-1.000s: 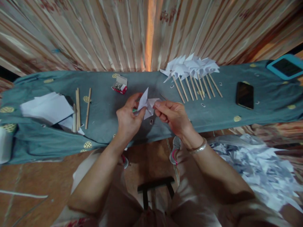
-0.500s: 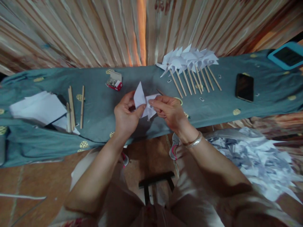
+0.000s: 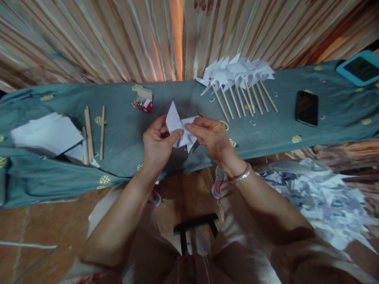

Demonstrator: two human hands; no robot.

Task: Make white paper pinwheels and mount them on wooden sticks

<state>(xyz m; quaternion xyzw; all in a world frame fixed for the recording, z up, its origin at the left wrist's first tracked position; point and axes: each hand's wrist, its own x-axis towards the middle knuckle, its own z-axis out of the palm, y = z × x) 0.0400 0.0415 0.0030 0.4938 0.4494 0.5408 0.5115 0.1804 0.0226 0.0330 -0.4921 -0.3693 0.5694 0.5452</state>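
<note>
A white paper pinwheel [image 3: 184, 136], its vanes folded toward the middle, is held above the cloth-covered table. My left hand [image 3: 158, 140] grips its left side, thumb in front and fingers behind. The fingertips of my right hand [image 3: 209, 136] pinch it near the centre; whether a pin is between them is too small to tell. Beyond my left hand stands an open small red-and-white box [image 3: 143, 100] of metal pins. Several finished paper pinwheels [image 3: 237, 75] on wooden sticks lie in an overlapping row at the back right.
Loose wooden sticks [image 3: 102, 132] and a stack of white paper sheets [image 3: 49, 134] lie at the left. On the right are a black phone [image 3: 307, 108] and a blue-framed device [image 3: 359, 68]. Folded white paper [image 3: 322, 201] is heaped below the table's right side. A curtain [image 3: 124, 39] hangs behind.
The pinwheel has turned slightly, and its lower vane shows more toward the right. Both hands keep their grip in nearly the same place.
</note>
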